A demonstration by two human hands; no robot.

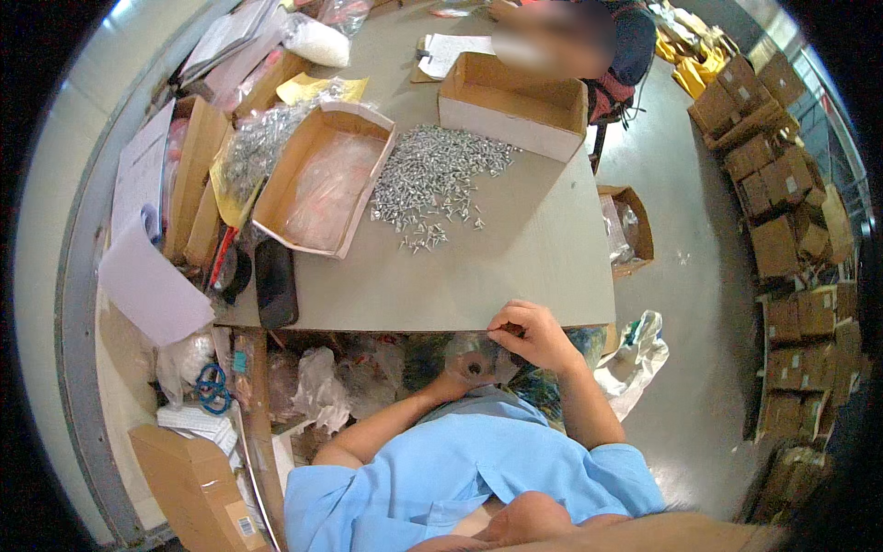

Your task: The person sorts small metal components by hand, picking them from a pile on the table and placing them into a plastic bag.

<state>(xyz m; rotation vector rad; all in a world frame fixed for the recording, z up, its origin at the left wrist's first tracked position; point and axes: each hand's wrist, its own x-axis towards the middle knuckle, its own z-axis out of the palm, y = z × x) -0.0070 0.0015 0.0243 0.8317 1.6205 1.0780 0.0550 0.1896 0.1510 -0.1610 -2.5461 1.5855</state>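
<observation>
A small clear plastic bag [475, 357] with a dark spot on it hangs just below the table's front edge. My left hand [449, 385] is low in front of my lap, closed on this bag; the plastic partly covers its fingers. Above and to the right, my right hand [531, 336] is at the table edge with thumb and forefinger pinched together. Whatever is in that pinch is too small to make out. Farther up the table lies a spread pile of silver screws [432, 175]. Left of it, an open white-edged carton [262, 216] holds clear plastic bags [336, 189].
Another open carton [515, 129] stands behind the screws, near a person [625, 55] across the table. A black phone [277, 283] lies at the left edge. Blue-handled scissors [214, 388] are below it. Stacked cardboard boxes [791, 239] line the right side.
</observation>
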